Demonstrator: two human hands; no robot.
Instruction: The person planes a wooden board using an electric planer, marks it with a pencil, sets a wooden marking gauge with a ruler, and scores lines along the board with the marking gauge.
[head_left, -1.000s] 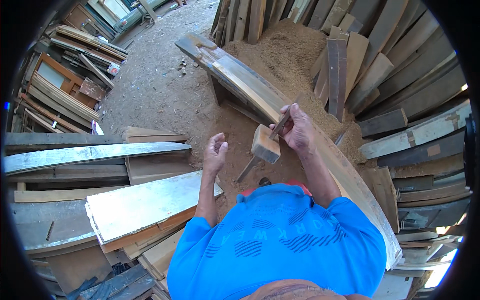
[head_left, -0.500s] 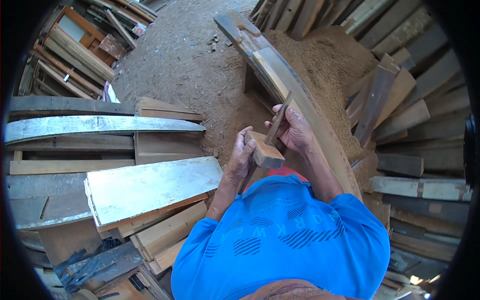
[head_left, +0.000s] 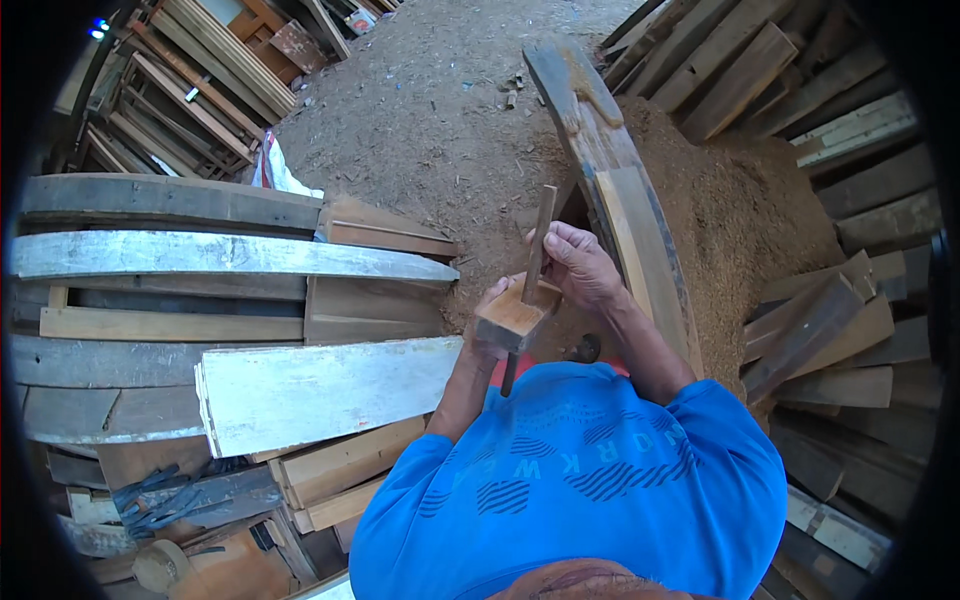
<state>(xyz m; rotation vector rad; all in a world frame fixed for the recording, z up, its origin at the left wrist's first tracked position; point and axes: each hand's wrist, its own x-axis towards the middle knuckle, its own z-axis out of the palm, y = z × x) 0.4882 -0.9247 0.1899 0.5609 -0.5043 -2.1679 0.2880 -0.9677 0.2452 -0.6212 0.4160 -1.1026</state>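
A wooden marking gauge, made of a pale block (head_left: pixel 514 312) with a thin dark bar (head_left: pixel 541 240) passing through it, is held in front of my chest. My left hand (head_left: pixel 484 330) cups the block from its left side and underneath, with most of the fingers hidden behind it. With thumb and fingertips, my right hand (head_left: pixel 582 266) grips the bar just above the block. The bar stands nearly upright, its lower end sticking out below the block near my shirt.
A long narrow bench (head_left: pixel 600 130) with a pale board (head_left: pixel 628 225) on it runs away from me at the right. Stacked planks and a white-painted board (head_left: pixel 330 390) lie at the left. Sawdust (head_left: pixel 730 210) covers ground beyond the bench, and timber (head_left: pixel 735 85) leans farther right.
The block has tipped so its broad face shows more, and the bar has swung from slanting to nearly upright. My right hand has shifted slightly lower. The whole view has turned.
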